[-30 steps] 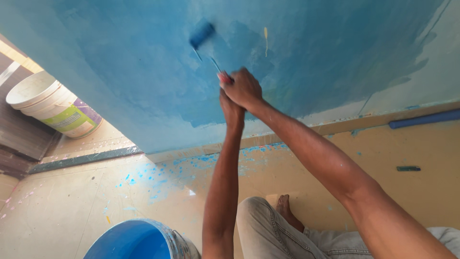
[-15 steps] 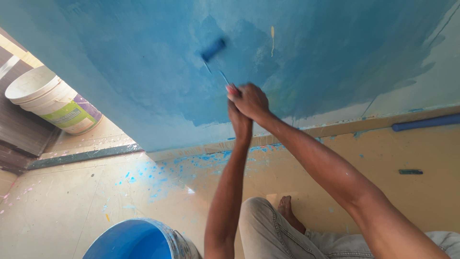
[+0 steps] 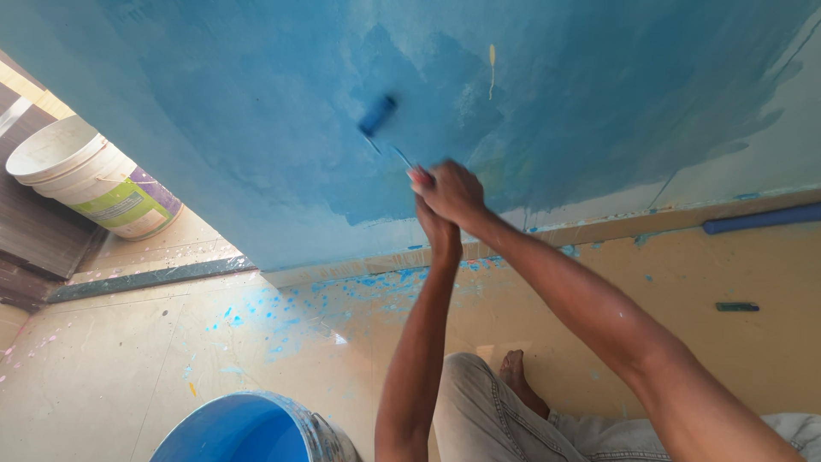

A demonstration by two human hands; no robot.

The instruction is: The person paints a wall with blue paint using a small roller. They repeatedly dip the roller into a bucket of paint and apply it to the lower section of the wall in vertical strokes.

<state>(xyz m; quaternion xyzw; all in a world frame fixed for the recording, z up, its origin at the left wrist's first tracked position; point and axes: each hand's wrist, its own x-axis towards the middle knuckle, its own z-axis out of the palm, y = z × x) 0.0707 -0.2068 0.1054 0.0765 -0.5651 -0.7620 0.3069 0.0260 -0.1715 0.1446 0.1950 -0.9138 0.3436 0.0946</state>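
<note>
The paint roller is lying against the blue wall, its short blue sleeve blurred and sitting at about eleven o'clock from the hands. Its long axis is running from the grip at lower right up to the sleeve at upper left, so the working end is pointing toward ten or eleven o'clock, and the thin metal shaft is slanting between them.

Both hands are closing round the handle: the right hand is wrapping it on top, and the left hand is sitting just beneath, touching the right one. How tightly the left fingers are closing cannot be told, since the right hand is covering them.

Against the frame half a second back, the hands are sitting slightly higher and further left relative to the wall's bottom edge, and the roller sleeve is tilting more steeply.

Counted: one roller, two hands, two buckets. A blue bucket is standing at seven o'clock at the picture's lower edge, and a white bucket is standing at nine o'clock beside the wall. One bare foot is showing at six o'clock. Blue spatter is speckling the tan floor.
</note>
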